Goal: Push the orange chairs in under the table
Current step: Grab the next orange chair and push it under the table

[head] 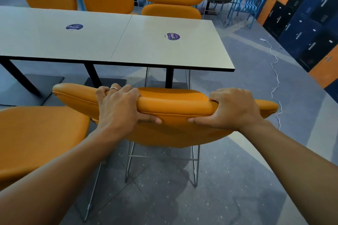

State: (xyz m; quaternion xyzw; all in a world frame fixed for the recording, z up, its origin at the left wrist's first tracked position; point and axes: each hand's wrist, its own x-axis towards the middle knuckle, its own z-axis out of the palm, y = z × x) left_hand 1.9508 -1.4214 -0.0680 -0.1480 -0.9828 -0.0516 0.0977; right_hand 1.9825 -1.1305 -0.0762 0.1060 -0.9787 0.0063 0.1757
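Head view. Orange chair point(175, 113) near centre, back turned to the camera, standing just short of the table's point(128, 42) near edge, seat not yet under it. Left hand point(118, 106) and right hand point(234, 109) both wrapped closed over the padded top roll of the backrest, fingers curled over the far side, thumbs pressed underneath; left toward the left of the roll, right toward the right, well apart. Ring point(113, 88) on a left finger. Second orange chair point(36, 137) near left, close beside the held one, also outside the table. Three more orange chairs at the far side. White cable point(274, 71) trailing on the floor to the right.

Padding probably soft and yielding under the fingers, smooth cover possibly a little slippery; thin wire legs point(194, 166) suggest a light frame, likely to slide or chatter rather than resist. Top roll looks the best hold, gripped evenly on both sides to keep the push straight between the table legs.
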